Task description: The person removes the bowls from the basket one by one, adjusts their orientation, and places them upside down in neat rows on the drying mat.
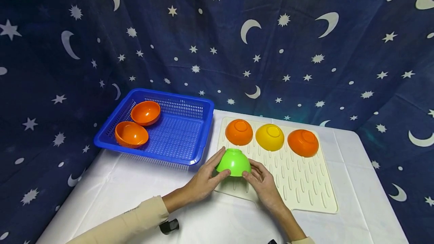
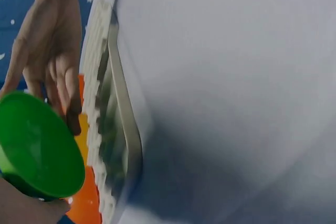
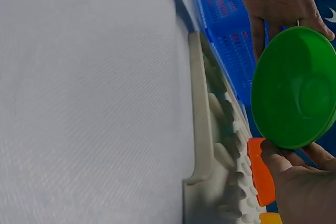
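Between my two hands is a green bowl (image 1: 234, 162), turned upside down above the front left part of a cream draining mat (image 1: 305, 183). My left hand (image 1: 205, 180) grips its left side, thumb near the rim and fingers up along the wall. From the right, my right hand (image 1: 263, 185) holds the opposite side with thumb at the rim. Both wrist views look into the hollow of the green bowl (image 2: 39, 145), its rim facing down toward the mat. Behind it, an orange bowl (image 1: 239, 132), a yellow bowl (image 1: 269, 137) and another orange bowl (image 1: 303, 143) lie upside down in a row.
At the left stands a blue basket (image 1: 176, 134) with slotted walls, holding an orange bowl (image 1: 145, 113) and a second orange bowl (image 1: 131, 134) at its left side. A white cloth (image 1: 135, 183) covers the table. Behind hangs a dark blue curtain (image 1: 217, 40) with moons and stars.
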